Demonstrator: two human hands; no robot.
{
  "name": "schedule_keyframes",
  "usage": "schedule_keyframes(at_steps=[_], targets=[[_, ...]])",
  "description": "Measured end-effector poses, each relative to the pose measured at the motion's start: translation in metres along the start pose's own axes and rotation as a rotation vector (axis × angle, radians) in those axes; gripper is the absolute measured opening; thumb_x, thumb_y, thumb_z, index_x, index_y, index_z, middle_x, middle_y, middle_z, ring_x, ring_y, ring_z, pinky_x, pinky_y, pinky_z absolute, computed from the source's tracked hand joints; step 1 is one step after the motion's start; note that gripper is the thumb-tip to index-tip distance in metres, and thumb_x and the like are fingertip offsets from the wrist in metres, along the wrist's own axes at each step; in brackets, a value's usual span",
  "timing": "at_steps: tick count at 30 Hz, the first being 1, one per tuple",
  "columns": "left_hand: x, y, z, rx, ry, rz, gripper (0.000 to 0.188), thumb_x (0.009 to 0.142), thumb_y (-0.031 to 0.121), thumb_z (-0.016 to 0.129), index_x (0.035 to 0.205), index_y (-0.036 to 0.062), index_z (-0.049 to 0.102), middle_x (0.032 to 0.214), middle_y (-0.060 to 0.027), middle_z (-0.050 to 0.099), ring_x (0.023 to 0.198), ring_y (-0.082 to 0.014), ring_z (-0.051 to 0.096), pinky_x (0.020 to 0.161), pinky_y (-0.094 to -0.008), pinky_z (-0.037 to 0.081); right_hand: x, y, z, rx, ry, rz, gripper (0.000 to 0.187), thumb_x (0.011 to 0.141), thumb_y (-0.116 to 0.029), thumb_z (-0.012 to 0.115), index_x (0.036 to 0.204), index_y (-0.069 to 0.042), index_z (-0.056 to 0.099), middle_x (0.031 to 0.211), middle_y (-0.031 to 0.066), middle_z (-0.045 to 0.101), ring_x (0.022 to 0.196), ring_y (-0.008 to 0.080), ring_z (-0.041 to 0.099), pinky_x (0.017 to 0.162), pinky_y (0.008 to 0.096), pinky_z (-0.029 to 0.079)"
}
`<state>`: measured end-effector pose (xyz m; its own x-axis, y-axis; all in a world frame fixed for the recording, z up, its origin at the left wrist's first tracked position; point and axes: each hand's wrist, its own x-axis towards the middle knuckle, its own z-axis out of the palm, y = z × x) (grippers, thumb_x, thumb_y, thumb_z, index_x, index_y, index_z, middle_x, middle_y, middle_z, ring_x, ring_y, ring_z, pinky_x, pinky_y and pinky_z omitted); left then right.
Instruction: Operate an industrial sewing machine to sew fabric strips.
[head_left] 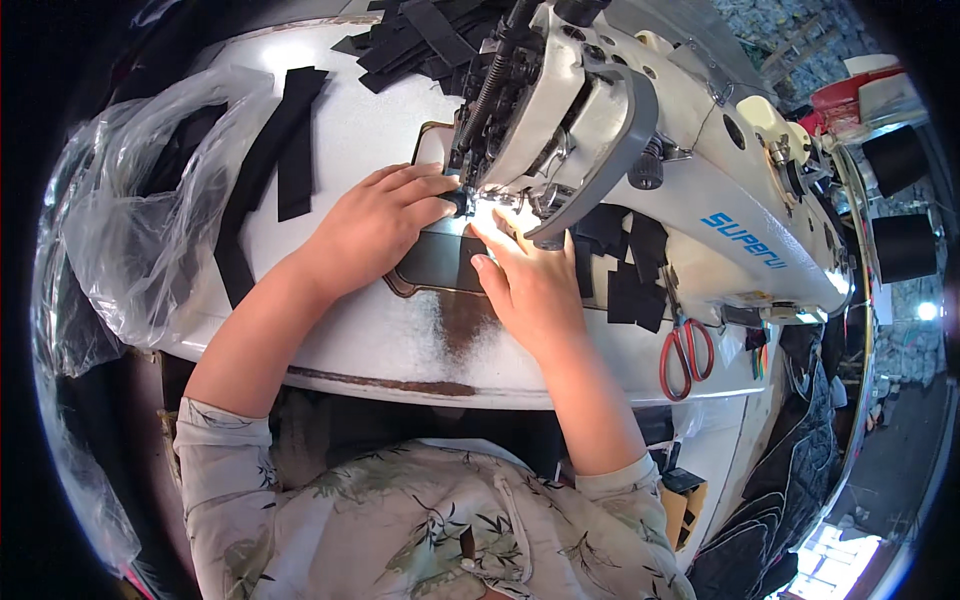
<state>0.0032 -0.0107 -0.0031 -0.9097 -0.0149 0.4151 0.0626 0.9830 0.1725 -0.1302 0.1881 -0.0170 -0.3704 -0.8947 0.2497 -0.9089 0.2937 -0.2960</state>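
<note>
A white sewing machine [590,110] stands in front of me, its lamp glaring on the needle area. My left hand [372,225] lies left of the needle, fingers close together and closed on a small black fabric piece [457,203]; its thumb is hidden. From the right, my right hand [535,290] reaches under the machine head with fingers stretched and thumb apart. Glare and the machine hide some of its fingertips. Below both hands lies the dark machine plate [435,262] set into the white table [350,335].
Black fabric strips [297,165] lie at the left beside a clear plastic bag [170,235]. More black strips [430,40] are heaped at the back. Right of my hand are cut black pieces [637,290] and red-handled scissors [686,358] near the table's front edge.
</note>
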Motion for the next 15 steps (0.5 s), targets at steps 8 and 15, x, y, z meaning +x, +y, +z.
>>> schedule_keyframes(at_steps=[8,15], targets=[[0.005,-0.004,0.0,-0.111,-0.02,-0.042,0.032,0.082,-0.001,0.06,0.112,0.0064,0.067,0.131,-0.0086,0.065,0.128,-0.0289,0.056,0.111,-0.0428,0.044,0.002,-0.002,-0.004,0.011,0.019,-0.033,0.032,0.097,-0.026,0.063,0.127,-0.015,0.068,0.134,0.0118,0.064,0.125,0.0327,0.056,0.112,0.0527,0.034],[0.009,-0.013,-0.002,-0.173,0.025,0.043,0.03,0.081,0.004,0.069,0.11,0.008,0.068,0.121,-0.0101,0.066,0.122,-0.0318,0.058,0.107,-0.0446,0.045,0.003,-0.004,-0.006,0.055,0.095,-0.065,0.03,0.095,-0.024,0.066,0.123,-0.013,0.069,0.13,0.0106,0.066,0.123,0.032,0.058,0.112,0.0538,0.034]])
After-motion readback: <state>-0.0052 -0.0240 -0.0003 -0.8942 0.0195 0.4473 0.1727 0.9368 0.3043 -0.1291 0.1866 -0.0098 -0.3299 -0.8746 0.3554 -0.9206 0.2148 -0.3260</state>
